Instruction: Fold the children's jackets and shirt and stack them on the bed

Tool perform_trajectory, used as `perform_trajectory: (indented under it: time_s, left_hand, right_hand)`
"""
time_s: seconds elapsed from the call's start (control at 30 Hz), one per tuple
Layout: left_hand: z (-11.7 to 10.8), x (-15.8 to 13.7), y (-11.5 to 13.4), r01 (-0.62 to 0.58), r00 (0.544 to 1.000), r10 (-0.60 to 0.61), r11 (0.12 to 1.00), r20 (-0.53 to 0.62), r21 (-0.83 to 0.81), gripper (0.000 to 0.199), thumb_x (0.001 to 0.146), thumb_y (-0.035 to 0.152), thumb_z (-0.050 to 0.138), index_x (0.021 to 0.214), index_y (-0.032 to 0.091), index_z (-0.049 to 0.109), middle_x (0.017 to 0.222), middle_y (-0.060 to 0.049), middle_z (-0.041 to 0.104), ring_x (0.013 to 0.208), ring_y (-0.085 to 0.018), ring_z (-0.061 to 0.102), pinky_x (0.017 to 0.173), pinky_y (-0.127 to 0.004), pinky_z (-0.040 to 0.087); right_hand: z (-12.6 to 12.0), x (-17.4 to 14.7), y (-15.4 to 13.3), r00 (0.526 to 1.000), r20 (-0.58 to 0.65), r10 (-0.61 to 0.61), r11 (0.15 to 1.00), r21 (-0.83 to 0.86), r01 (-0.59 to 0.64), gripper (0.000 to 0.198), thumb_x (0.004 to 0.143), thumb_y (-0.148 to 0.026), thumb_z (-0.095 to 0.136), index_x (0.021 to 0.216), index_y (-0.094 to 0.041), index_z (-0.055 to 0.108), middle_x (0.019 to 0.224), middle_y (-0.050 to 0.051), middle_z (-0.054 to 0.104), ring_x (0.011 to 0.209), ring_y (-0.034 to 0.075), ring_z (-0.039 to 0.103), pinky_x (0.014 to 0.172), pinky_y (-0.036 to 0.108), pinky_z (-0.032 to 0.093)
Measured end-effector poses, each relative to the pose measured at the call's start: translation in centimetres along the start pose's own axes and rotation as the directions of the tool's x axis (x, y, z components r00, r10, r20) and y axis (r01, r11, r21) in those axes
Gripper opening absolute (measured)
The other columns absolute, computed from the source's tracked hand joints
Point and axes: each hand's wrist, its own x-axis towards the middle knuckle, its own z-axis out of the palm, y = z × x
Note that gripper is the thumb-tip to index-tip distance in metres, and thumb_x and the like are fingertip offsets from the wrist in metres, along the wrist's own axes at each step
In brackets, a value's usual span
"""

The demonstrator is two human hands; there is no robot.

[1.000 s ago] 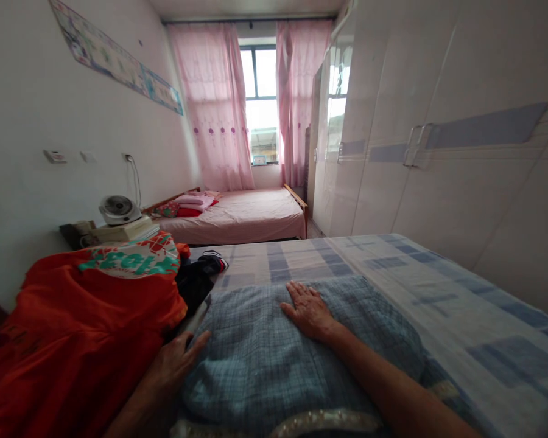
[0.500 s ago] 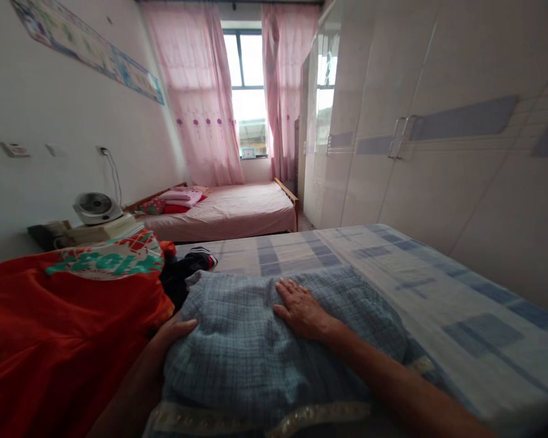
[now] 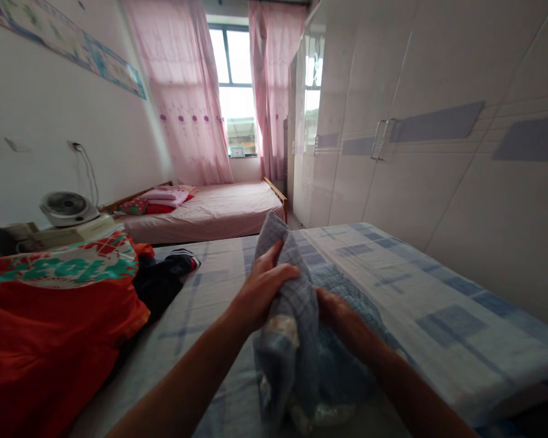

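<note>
A blue checked garment [image 3: 296, 298] with a pale, shiny trim lies on the bed, its left part lifted and folded up toward the right. My left hand [image 3: 260, 292] grips this raised part, thumb across its near face. Close against the other side of the fold is my right hand [image 3: 340, 313], over the part of the garment still lying flat [image 3: 356, 292]. The right fingertips are hidden behind the cloth. Left of the hands, an orange garment [image 3: 59, 316] with a green and white print lies spread beside a dark garment [image 3: 164, 277] with a striped edge.
The bed has a blue and white patterned sheet [image 3: 447, 322]. Beyond it stands a second bed [image 3: 219, 210] with folded pink bedding [image 3: 164, 198], below pink curtains [image 3: 178, 91]. A small fan [image 3: 68, 208] sits at left; a white wardrobe [image 3: 393, 201] lines the right.
My left hand has lifted the garment's left side and folded it rightward. My right hand has moved from lying flat on top to beside the fold. The view has turned slightly right.
</note>
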Motion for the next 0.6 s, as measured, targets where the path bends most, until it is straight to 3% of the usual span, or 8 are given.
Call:
perform_trajectory:
  time_s: [0.07,0.13,0.27,0.33,0.4,0.47,0.53,0.6]
  left_hand:
    - [3.0,2.4,-1.4,-0.029,0.998,0.021,0.987,0.053,0.158,0.051,0.071,0.018,0.05,0.121,0.011,0.051,0.097,-0.008,0.066,0.077,-0.016,0.061,0.063,-0.024,0.047]
    - [6.0,4.5,-3.4,-0.024,0.997,-0.004,0.935,0.08,0.353,0.052,0.074,0.021,0.047,0.124,0.009,0.047,0.107,-0.012,0.063,0.087,-0.02,0.061,0.069,-0.026,0.048]
    - [10.9,6.7,-8.0,-0.01,0.994,-0.047,0.868,0.101,0.497,0.068,0.077,0.035,0.051,0.133,0.001,0.034,0.112,-0.021,0.061,0.103,-0.029,0.058,0.086,-0.035,0.045]
    - [11.8,6.7,-9.1,-0.027,0.985,-0.07,0.835,0.156,0.549,0.057,0.082,0.041,0.045,0.123,0.001,0.046,0.099,-0.019,0.066,0.094,-0.029,0.062,0.082,-0.037,0.047]
    - [11.5,6.3,-8.9,-0.088,0.971,-0.064,0.799,0.23,0.594,0.041,0.085,0.038,0.04,0.105,0.008,0.06,0.087,-0.013,0.068,0.084,-0.026,0.064,0.08,-0.036,0.048]
    - [9.9,5.6,-7.7,-0.178,0.958,-0.008,0.766,0.286,0.618,0.035,0.087,0.035,0.038,0.098,0.015,0.064,0.093,-0.009,0.067,0.09,-0.023,0.062,0.088,-0.035,0.045]
    - [7.5,5.2,-6.2,-0.307,0.943,0.12,0.673,0.31,0.673,0.034,0.089,0.032,0.037,0.11,0.021,0.061,0.112,-0.006,0.062,0.105,-0.021,0.057,0.098,-0.035,0.039]
    - [4.8,5.4,-5.5,-0.412,0.911,0.237,0.47,0.338,0.781,0.036,0.09,0.03,0.037,0.12,0.025,0.055,0.127,-0.004,0.055,0.12,-0.021,0.047,0.105,-0.035,0.032]
  right_hand:
    - [-2.2,-0.7,-0.5,0.993,-0.052,0.105,0.966,0.241,-0.089,0.06,0.091,-0.056,0.023,0.124,-0.017,0.054,0.117,0.009,0.064,0.108,0.023,0.06,0.092,0.042,0.048]
    - [-4.2,-1.3,-0.5,0.97,-0.123,0.212,0.928,0.337,-0.16,0.061,0.087,-0.061,0.029,0.121,-0.017,0.056,0.112,0.008,0.067,0.109,0.025,0.059,0.093,0.042,0.047]
    - [-7.9,-2.0,1.0,0.847,-0.462,0.263,0.964,0.15,-0.217,0.056,0.078,-0.061,0.047,0.11,-0.018,0.063,0.116,0.008,0.065,0.119,0.027,0.051,0.102,0.04,0.04]
    - [-9.2,-2.3,1.6,0.79,-0.584,0.185,0.973,-0.005,-0.232,0.058,0.075,-0.057,0.052,0.114,-0.015,0.061,0.127,0.011,0.058,0.127,0.028,0.043,0.108,0.04,0.032]
    - [-9.6,-2.7,1.3,0.766,-0.638,0.081,0.954,-0.173,-0.245,0.064,0.076,-0.053,0.05,0.124,-0.012,0.053,0.135,0.015,0.049,0.13,0.028,0.039,0.109,0.042,0.028]
    - [-9.0,-3.3,0.1,0.768,-0.634,-0.086,0.886,-0.401,-0.233,0.064,0.08,-0.052,0.045,0.131,-0.013,0.045,0.139,0.014,0.045,0.129,0.028,0.039,0.108,0.046,0.029]
    - [-7.4,-3.5,-1.4,0.793,-0.526,-0.307,0.747,-0.65,-0.142,0.058,0.085,-0.049,0.04,0.133,-0.018,0.043,0.141,0.011,0.043,0.132,0.027,0.035,0.108,0.047,0.028]
    - [-5.7,-3.0,-2.3,0.82,-0.339,-0.462,0.576,-0.817,-0.013,0.052,0.088,-0.044,0.037,0.133,-0.02,0.044,0.144,0.008,0.04,0.136,0.025,0.028,0.11,0.046,0.024]
